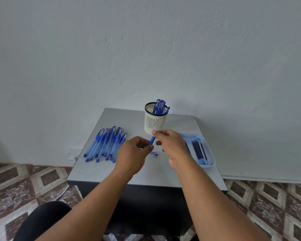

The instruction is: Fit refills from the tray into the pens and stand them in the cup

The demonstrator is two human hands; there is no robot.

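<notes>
At the far left of the grey table (163,174) lies a spread heap of blue pens (106,144), side by side with their capped ends pointing away toward the wall and their lower tips toward the near edge. Just right of that heap, the left hand (134,154) hovers over the middle of the table, its fingers curled inward and its thumb and fingertips pinching the lower end of a blue pen (152,140) that slants up and to the right. Beneath the hands, a loose blue cap (154,153) lies flat on the tabletop, partly hidden by the left hand. The right hand (172,145) meets the same pen from the other side, with thumb and forefinger pinching its upper end and the other fingers curled loosely below; the pen is thus held between both hands, above the table and just in front of the cup. Behind the hands stands the cream slotted cup (155,121) with a dark rim, upright near the far edge, with several blue pens standing in it and leaning right. At the right of the table sits the pale blue tray (209,153), holding a row of dark refills (198,150) lying lengthwise, partly hidden by the right wrist.
</notes>
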